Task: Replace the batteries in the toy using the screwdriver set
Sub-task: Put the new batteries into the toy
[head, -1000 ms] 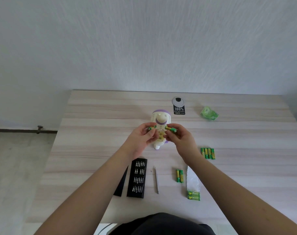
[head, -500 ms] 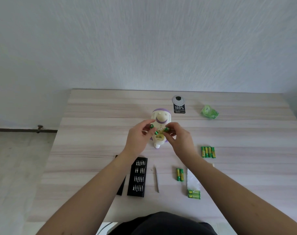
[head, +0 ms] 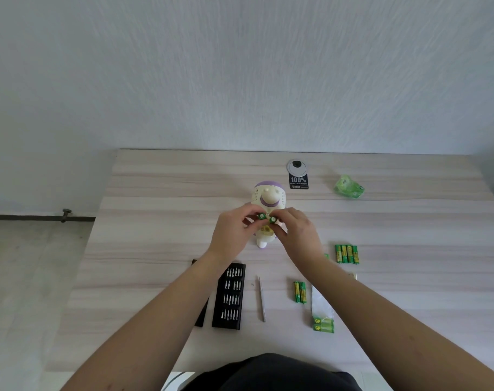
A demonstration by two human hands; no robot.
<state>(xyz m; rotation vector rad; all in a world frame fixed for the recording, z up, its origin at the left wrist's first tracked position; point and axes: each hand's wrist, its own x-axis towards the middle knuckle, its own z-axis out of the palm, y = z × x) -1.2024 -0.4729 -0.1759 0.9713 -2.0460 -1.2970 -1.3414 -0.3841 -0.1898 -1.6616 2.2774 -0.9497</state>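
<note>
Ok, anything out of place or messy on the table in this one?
Nothing stands out. Loose wrappers lie about: a crumpled green wrapper at the far right and a torn battery pack near the front. The hands each hold a battery over the toy.

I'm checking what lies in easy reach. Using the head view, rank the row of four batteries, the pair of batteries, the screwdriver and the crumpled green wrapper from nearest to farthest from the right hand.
From the right hand:
1. Row of four batteries, just to its right.
2. Pair of batteries, nearer the person; close to the wrapper's distance.
3. Crumpled green wrapper, far right.
4. Screwdriver, toward the person, leftward.
</note>
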